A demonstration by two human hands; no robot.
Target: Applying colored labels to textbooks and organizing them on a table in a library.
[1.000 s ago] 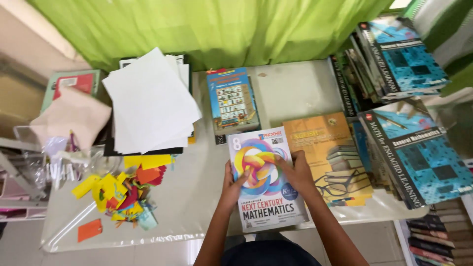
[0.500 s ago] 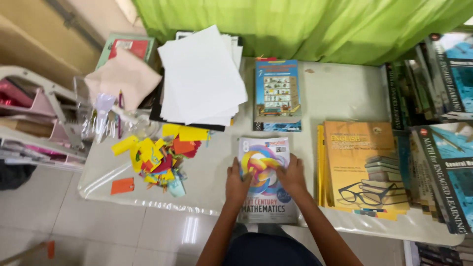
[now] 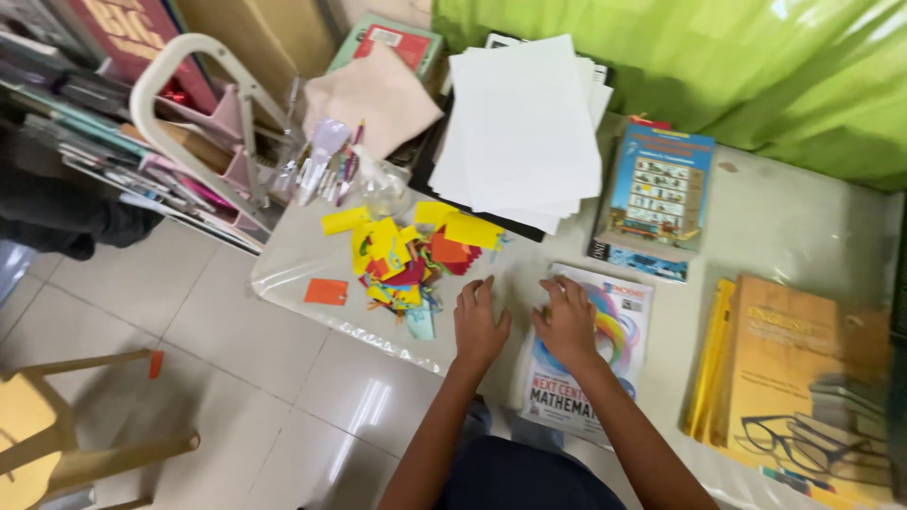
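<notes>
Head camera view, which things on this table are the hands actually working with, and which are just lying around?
In hand:
- left hand, flat on the table beside the book
- right hand, resting on the swirl-cover book

Lying about:
- coloured paper scraps
- white paper stack
- blue book
- yellow book
- pens

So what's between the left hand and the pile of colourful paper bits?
Only bare table, seen in the head view: the left hand lies flat just beside the colourful paper bits.
</notes>
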